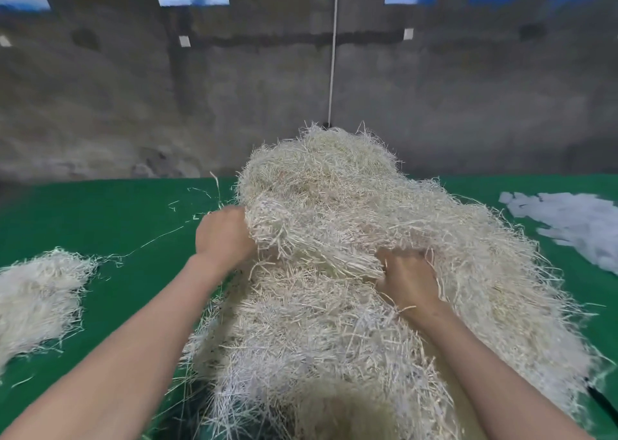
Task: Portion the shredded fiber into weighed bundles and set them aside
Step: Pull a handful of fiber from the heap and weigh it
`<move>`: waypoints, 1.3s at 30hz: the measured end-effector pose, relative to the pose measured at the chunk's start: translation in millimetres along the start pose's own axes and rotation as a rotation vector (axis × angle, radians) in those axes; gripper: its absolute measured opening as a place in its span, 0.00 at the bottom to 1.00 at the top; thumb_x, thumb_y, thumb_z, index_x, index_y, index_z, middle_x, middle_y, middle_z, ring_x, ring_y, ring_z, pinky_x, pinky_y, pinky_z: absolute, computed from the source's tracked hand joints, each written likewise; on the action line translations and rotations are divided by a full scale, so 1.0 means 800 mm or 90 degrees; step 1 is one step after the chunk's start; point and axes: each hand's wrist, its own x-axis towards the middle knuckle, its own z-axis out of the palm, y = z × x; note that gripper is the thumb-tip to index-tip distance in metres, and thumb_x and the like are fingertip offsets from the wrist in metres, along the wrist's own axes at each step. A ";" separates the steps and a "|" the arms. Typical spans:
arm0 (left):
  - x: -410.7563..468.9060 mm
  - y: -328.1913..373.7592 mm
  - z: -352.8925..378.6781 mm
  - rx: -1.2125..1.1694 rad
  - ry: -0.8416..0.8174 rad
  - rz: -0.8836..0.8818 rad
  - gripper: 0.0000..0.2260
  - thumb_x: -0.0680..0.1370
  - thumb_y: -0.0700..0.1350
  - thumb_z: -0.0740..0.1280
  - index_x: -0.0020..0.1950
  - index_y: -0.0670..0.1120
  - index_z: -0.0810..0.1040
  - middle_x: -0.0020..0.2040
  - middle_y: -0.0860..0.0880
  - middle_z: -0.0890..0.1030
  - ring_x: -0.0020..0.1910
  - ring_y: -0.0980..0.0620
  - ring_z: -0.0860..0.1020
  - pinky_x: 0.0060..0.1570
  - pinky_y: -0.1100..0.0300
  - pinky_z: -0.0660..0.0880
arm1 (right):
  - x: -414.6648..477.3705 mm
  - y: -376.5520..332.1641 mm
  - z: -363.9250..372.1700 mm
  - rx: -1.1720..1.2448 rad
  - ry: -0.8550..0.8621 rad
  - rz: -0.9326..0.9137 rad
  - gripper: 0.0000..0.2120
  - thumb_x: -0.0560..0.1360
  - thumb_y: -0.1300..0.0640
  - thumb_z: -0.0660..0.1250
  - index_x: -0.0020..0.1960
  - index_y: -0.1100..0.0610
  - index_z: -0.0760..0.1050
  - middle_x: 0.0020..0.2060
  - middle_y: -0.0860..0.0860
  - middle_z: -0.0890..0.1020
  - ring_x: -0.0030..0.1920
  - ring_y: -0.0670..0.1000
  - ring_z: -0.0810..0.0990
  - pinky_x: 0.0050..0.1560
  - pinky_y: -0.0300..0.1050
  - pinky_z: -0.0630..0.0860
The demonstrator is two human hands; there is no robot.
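A big heap of pale shredded fiber fills the middle of the green table, reaching from the near edge to the back. My left hand grips a clump of fiber at the heap's left side, its fingers buried in the strands. My right hand digs into the heap's middle, fingers curled into the fiber and partly hidden by it. A smaller separate bundle of fiber lies on the table at the far left.
A pile of white flat pieces lies at the right edge of the table. Loose strands are scattered on the green surface left of the heap. A grey concrete wall rises behind the table, with a white cord hanging down it.
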 end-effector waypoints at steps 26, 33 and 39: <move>-0.009 0.077 -0.046 -1.144 -0.017 -0.535 0.09 0.73 0.38 0.67 0.53 0.41 0.78 0.54 0.42 0.79 0.52 0.43 0.79 0.50 0.47 0.78 | 0.015 -0.129 -0.010 0.179 0.063 -0.140 0.17 0.78 0.57 0.62 0.64 0.57 0.63 0.49 0.47 0.73 0.44 0.45 0.73 0.51 0.40 0.73; 0.021 0.028 -0.083 -1.257 0.061 -0.526 0.21 0.77 0.42 0.62 0.70 0.42 0.68 0.69 0.40 0.72 0.66 0.41 0.72 0.64 0.41 0.69 | -0.006 0.002 0.038 -0.062 -0.250 0.034 0.19 0.80 0.62 0.55 0.71 0.59 0.63 0.65 0.56 0.74 0.64 0.52 0.73 0.63 0.44 0.66; -0.016 0.062 -0.073 -1.114 -0.026 -0.562 0.22 0.77 0.41 0.63 0.71 0.44 0.64 0.72 0.43 0.64 0.69 0.43 0.66 0.66 0.46 0.65 | 0.002 -0.023 -0.002 0.133 -0.095 0.049 0.24 0.76 0.54 0.65 0.69 0.54 0.65 0.51 0.54 0.81 0.52 0.53 0.79 0.52 0.45 0.75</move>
